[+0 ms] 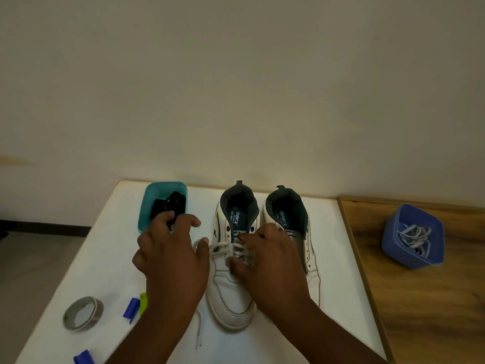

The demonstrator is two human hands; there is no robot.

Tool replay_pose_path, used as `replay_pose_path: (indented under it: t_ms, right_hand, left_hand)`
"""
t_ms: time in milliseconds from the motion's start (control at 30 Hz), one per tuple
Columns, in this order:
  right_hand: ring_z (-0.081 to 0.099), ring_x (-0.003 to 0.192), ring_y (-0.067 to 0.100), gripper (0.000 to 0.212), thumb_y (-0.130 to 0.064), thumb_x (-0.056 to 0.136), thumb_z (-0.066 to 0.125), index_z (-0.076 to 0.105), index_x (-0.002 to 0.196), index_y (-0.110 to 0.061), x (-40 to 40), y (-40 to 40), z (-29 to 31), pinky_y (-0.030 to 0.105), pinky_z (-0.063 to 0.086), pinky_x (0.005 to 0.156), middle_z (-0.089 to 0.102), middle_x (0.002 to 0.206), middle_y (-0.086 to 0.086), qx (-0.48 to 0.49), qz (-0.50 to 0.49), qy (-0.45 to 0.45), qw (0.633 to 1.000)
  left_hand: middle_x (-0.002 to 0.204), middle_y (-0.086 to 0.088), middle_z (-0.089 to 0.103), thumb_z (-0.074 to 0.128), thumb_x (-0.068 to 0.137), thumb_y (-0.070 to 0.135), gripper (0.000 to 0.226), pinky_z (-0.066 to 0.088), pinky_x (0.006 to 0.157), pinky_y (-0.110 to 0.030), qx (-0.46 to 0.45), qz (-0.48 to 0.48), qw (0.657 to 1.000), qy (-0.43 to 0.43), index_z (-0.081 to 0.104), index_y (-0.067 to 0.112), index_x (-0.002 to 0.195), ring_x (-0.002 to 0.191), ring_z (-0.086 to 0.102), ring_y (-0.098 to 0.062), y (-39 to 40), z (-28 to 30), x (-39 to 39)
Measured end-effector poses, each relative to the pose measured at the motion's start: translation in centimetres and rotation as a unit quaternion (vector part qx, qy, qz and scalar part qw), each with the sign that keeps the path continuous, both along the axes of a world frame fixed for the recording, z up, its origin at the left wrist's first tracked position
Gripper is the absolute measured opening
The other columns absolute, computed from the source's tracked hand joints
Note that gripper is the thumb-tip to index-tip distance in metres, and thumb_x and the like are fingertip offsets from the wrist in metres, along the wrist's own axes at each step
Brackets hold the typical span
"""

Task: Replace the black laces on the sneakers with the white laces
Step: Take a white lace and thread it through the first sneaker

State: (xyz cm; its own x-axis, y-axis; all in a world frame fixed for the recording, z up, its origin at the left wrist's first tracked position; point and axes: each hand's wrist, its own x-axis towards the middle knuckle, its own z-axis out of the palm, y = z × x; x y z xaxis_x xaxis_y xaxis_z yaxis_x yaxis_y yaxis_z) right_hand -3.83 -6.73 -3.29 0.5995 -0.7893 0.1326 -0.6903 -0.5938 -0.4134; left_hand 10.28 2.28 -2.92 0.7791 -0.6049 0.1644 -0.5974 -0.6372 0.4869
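Note:
Two white sneakers stand side by side on the white table (pixel 262 345), heels away from me. White lace (pixel 223 248) crosses the eyelets of the left sneaker (pixel 231 295). My right hand (pixel 270 264) lies over its tongue, thumb and fingertips curled onto the crossed lace. My left hand (pixel 170 250) hovers just left of that shoe with fingers spread, the thumb touching a loop of the lace. A loose lace end (pixel 198 329) trails toward me beside my left forearm. My right hand partly hides the right sneaker (pixel 311 248), and I cannot see whether it has a lace.
A teal tub (pixel 151 203) holding black laces (pixel 170 203) sits behind my left hand. On the wooden surface to the right stands a blue tub (pixel 388 240) with white laces (pixel 416 236). A tape roll (pixel 82 312) and blue and green clips (pixel 132 308) lie near left.

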Motion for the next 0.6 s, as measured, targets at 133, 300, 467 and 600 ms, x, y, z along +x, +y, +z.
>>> replay_pose_path:
  t_ms: [133, 300, 467, 600]
  right_hand:
    - [0.050, 0.107, 0.011, 0.055, -0.069, 0.083, 0.064, 0.065, 0.128, -0.037, 0.1, -0.2, -0.1, 0.031, 0.047, 0.095, 0.058, 0.115, -0.009, 0.019, 0.011, 0.011, 1.000]
    - [0.051, 0.103, 0.010, 0.055, -0.069, 0.079, 0.065, 0.067, 0.125, -0.038, 0.1, -0.7, -0.5, 0.029, 0.048, 0.093, 0.058, 0.111, -0.009, 0.027, 0.013, 0.005, 1.000]
    - [0.050, 0.099, 0.008, 0.053, -0.063, 0.077, 0.072, 0.070, 0.121, -0.035, 0.3, -0.8, -0.9, 0.031, 0.050, 0.093, 0.061, 0.111, -0.008, 0.058, 0.020, -0.006, 0.998]
    - [0.050, 0.104, 0.006, 0.062, -0.070, 0.071, 0.058, 0.064, 0.125, -0.039, 0.2, -0.8, -0.3, 0.027, 0.050, 0.093, 0.053, 0.117, -0.013, 0.089, 0.036, -0.007, 0.995]
  left_hand:
    - [0.147, -0.002, 0.040, 0.073, 0.082, 0.040, 0.024, 0.037, 0.099, -0.049, 0.103, -0.072, 0.992, -0.014, 0.065, 0.046, 0.104, 0.132, 0.035, -0.030, 0.3, 0.1, -0.9]
    - [0.145, 0.004, 0.040, 0.062, 0.085, 0.061, 0.027, 0.031, 0.100, -0.045, 0.145, -0.090, 0.985, -0.002, 0.070, 0.044, 0.104, 0.133, 0.031, -0.023, 0.9, 1.4, -1.5]
    - [0.112, 0.011, 0.049, 0.045, 0.092, 0.063, 0.036, 0.032, 0.100, -0.039, 0.199, -0.088, 0.971, 0.095, 0.067, 0.034, 0.091, 0.120, 0.040, -0.014, 1.0, 4.6, -2.2]
    - [0.070, 0.009, 0.057, 0.054, 0.095, 0.048, 0.038, 0.045, 0.080, -0.033, 0.056, -0.130, 0.951, 0.275, 0.059, 0.025, 0.065, 0.076, 0.056, -0.005, 1.7, 7.3, -2.2]
